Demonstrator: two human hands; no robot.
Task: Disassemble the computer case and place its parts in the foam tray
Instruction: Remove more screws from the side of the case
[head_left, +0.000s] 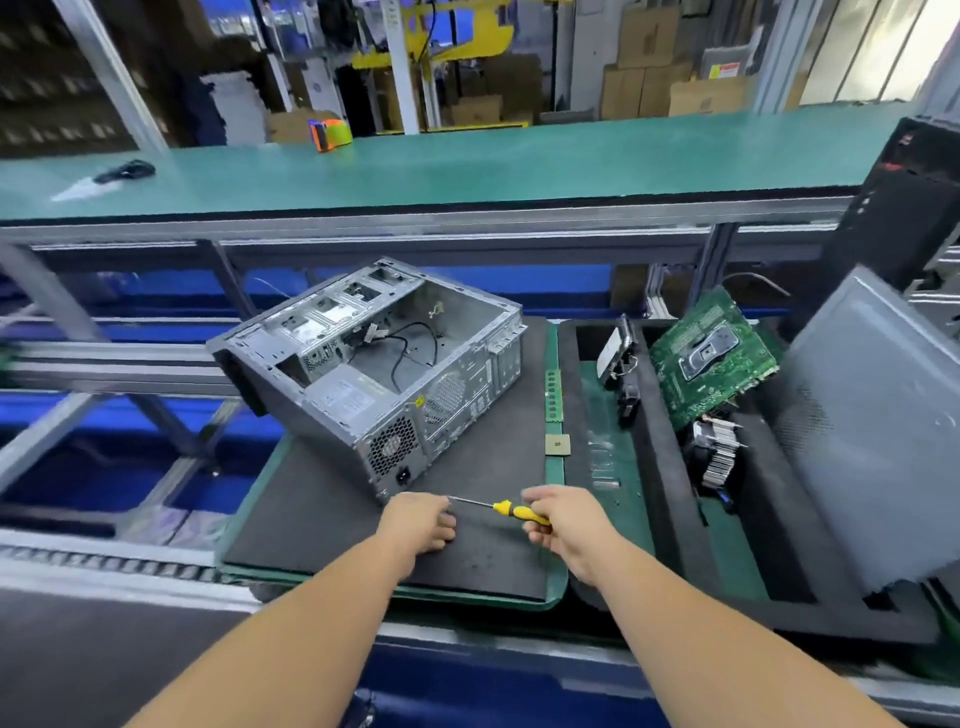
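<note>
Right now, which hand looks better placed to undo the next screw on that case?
Probably the right hand: it already grips the yellow screwdriver, tip toward the computer case. The left hand only rests near the tip.

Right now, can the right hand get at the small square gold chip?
Probably yes: the small square gold chip lies uncovered just beyond the right hand, though that hand holds a yellow-handled screwdriver.

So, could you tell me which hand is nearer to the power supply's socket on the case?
Left. The left hand lies just below the socket; the right hand, gripping the screwdriver, is farther right.
</note>
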